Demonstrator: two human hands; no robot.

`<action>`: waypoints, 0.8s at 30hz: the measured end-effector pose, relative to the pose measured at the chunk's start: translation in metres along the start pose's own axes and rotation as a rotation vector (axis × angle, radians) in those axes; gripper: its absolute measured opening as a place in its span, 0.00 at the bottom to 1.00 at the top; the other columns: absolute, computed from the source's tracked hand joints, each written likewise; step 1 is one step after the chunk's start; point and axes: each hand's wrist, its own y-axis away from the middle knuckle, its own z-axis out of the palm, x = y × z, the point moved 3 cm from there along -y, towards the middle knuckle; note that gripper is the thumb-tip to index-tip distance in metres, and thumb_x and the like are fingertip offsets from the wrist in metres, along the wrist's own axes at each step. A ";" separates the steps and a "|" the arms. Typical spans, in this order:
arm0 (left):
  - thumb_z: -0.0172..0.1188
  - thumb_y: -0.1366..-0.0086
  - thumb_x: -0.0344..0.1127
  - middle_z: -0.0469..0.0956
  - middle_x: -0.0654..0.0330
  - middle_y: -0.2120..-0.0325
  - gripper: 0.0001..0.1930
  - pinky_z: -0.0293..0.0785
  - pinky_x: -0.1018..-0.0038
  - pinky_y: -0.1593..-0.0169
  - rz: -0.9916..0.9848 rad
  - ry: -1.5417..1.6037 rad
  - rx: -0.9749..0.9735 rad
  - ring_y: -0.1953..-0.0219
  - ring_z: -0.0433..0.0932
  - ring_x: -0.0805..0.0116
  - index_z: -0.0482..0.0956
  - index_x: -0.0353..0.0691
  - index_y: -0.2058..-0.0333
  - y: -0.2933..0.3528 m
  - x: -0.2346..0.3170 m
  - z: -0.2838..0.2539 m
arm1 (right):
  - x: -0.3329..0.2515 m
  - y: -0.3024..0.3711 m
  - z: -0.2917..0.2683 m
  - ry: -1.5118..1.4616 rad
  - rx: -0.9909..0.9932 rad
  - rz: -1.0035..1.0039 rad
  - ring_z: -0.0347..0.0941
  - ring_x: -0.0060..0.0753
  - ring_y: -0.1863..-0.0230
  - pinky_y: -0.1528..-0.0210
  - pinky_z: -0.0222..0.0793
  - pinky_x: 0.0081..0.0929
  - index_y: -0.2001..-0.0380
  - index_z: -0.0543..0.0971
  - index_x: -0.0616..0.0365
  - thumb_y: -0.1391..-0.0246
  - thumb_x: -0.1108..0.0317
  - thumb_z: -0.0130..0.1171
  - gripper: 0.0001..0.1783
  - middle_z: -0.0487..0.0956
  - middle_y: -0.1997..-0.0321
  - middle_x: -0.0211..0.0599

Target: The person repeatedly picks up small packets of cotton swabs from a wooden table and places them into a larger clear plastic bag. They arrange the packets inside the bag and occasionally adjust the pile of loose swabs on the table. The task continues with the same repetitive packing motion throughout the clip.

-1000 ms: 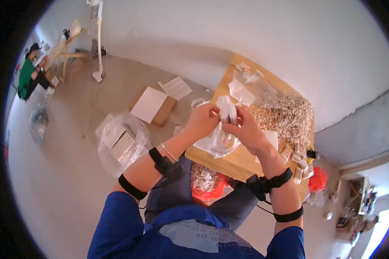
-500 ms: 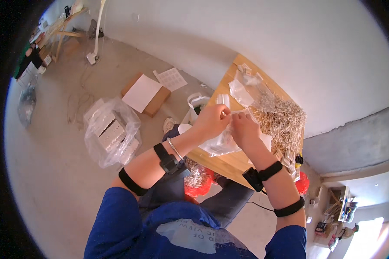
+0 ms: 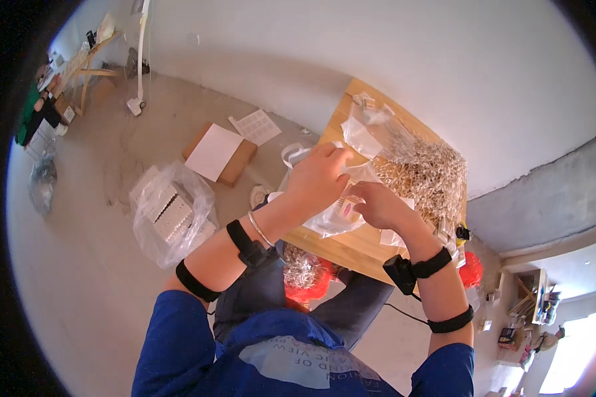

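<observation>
A clear plastic bag [image 3: 330,223] lies on the near left part of the wooden table, with something bearing pink and yellow marks inside it. Over its left side is my left hand [image 3: 314,182], fingers bent and thumb set apart from them, with nothing visible in the grasp. My right hand [image 3: 383,206] is above the bag's right side. Its index finger and thumb are apart and point left toward the marked thing. Whether either hand's fingertips touch the film is hard to see.
Shredded straw-coloured filler [image 3: 430,175] is heaped on the wooden table [image 3: 331,248], near more clear film [image 3: 363,137]. A cardboard box [image 3: 238,165] topped with white paper and a bag of white pieces [image 3: 172,215] are on the floor. A red bag of filler [image 3: 308,278] is below the table.
My hands have moved apart from their pinch at the bag's top. The left rose slightly and the right dropped lower, uncovering the marked thing inside the bag. The view has shifted slightly.
</observation>
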 end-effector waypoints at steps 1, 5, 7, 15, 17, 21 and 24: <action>0.61 0.47 0.31 0.78 0.57 0.70 0.16 0.72 0.66 0.59 0.125 -0.016 0.000 0.60 0.76 0.56 0.75 0.41 0.58 -0.003 0.008 -0.002 | 0.003 0.003 0.001 -0.005 0.037 -0.028 0.72 0.48 0.52 0.49 0.68 0.39 0.55 0.76 0.57 0.55 0.73 0.60 0.20 0.75 0.56 0.48; 0.62 0.48 0.32 0.79 0.57 0.68 0.14 0.71 0.65 0.57 0.319 -0.184 -0.271 0.58 0.75 0.57 0.76 0.40 0.61 -0.012 0.032 0.003 | 0.008 0.015 -0.022 -0.046 0.396 0.099 0.74 0.47 0.55 0.55 0.70 0.39 0.59 0.77 0.56 0.55 0.70 0.62 0.17 0.77 0.59 0.44; 0.61 0.48 0.32 0.79 0.57 0.68 0.12 0.69 0.65 0.53 0.324 -0.382 -0.441 0.58 0.76 0.59 0.78 0.39 0.63 -0.013 0.034 0.012 | 0.011 0.026 -0.028 -0.009 0.644 0.119 0.74 0.48 0.55 0.56 0.71 0.41 0.60 0.76 0.56 0.56 0.69 0.64 0.17 0.77 0.62 0.45; 0.54 0.44 0.28 0.80 0.60 0.68 0.07 0.49 0.53 0.37 0.325 -0.714 -0.773 0.56 0.77 0.64 0.81 0.41 0.69 0.002 0.031 0.048 | 0.052 0.001 0.002 -0.252 0.475 0.429 0.76 0.49 0.55 0.54 0.71 0.43 0.59 0.75 0.57 0.56 0.61 0.64 0.20 0.79 0.60 0.49; 0.53 0.44 0.27 0.80 0.60 0.68 0.08 0.46 0.49 0.36 0.313 -0.665 -0.783 0.56 0.77 0.63 0.82 0.43 0.68 0.002 0.030 0.050 | 0.058 -0.002 0.008 -0.304 0.476 0.425 0.77 0.50 0.56 0.54 0.72 0.44 0.58 0.75 0.57 0.55 0.61 0.63 0.20 0.79 0.59 0.48; 0.55 0.45 0.27 0.79 0.60 0.67 0.08 0.43 0.46 0.37 0.276 -0.633 -0.738 0.56 0.77 0.63 0.82 0.46 0.70 0.002 0.019 0.050 | 0.043 -0.001 0.013 -0.201 0.435 0.433 0.77 0.52 0.56 0.54 0.73 0.45 0.59 0.76 0.58 0.56 0.59 0.65 0.21 0.79 0.58 0.49; 0.55 0.45 0.27 0.78 0.60 0.68 0.08 0.42 0.44 0.36 0.266 -0.615 -0.773 0.57 0.78 0.63 0.81 0.47 0.71 0.001 0.021 0.055 | 0.045 -0.006 0.019 -0.191 0.392 0.462 0.76 0.52 0.55 0.54 0.72 0.44 0.60 0.77 0.58 0.59 0.57 0.67 0.23 0.79 0.59 0.49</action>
